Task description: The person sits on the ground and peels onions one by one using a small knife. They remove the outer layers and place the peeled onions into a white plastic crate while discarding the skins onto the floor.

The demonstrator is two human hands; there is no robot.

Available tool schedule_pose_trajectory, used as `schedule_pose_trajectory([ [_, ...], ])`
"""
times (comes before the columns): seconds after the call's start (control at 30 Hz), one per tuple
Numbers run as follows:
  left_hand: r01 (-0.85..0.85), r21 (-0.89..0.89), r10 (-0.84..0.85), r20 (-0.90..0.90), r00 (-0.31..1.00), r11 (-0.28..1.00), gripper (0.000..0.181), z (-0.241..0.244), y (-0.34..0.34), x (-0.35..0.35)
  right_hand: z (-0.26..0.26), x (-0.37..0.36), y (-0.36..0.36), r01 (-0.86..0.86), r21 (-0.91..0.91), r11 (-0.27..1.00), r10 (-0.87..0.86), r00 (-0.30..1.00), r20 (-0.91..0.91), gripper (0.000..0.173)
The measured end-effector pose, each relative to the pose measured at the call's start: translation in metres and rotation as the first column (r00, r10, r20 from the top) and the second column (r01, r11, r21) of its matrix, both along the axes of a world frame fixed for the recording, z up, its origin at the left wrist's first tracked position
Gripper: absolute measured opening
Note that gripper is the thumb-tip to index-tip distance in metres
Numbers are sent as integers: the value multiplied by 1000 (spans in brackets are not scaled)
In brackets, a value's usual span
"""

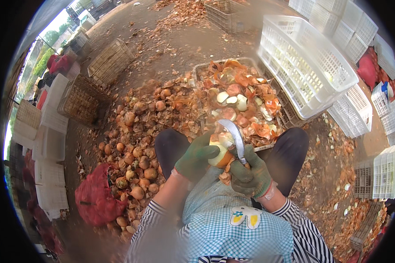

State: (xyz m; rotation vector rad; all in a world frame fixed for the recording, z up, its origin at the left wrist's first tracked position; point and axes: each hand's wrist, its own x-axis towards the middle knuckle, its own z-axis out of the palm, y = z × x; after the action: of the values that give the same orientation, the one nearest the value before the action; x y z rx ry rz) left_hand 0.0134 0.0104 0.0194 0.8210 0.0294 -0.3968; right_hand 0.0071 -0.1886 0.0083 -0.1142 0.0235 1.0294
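My left hand (197,157), in a green-coated work glove, grips a partly peeled onion (220,157) whose pale flesh shows beside a patch of orange skin. My right hand (252,174), gloved alike, is shut on the handle of a curved knife (234,134). The blade rises from the fist and curves left above the onion. A strip of loose onion skin (226,176) hangs between the hands. Beyond them, between my knees, a crate (247,60) is heaped with onion skins (260,128) and pale onion pieces (241,102).
Unpeeled onions (137,192) lie heaped at the left, by a red mesh sack (95,200). A white plastic crate (302,65) with pale onions inside stands at the upper right. Brown crates (110,62) and stacked white crates (51,171) stand further left. Skins litter the ground.
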Motion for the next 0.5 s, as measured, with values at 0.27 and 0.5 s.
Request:
schedule_pose_trajectory([
  [0.27, -279, -250, 234, -194, 953, 927, 69, -62, 0, -8, 25, 89, -39, 521, -797, 306, 54, 826, 561, 35],
  [0.5, -368, 8, 367, -107, 924, 930, 61, -80, 8, 3, -45, 43, -7, 845, -455, 281, 605, 212, 768, 82],
])
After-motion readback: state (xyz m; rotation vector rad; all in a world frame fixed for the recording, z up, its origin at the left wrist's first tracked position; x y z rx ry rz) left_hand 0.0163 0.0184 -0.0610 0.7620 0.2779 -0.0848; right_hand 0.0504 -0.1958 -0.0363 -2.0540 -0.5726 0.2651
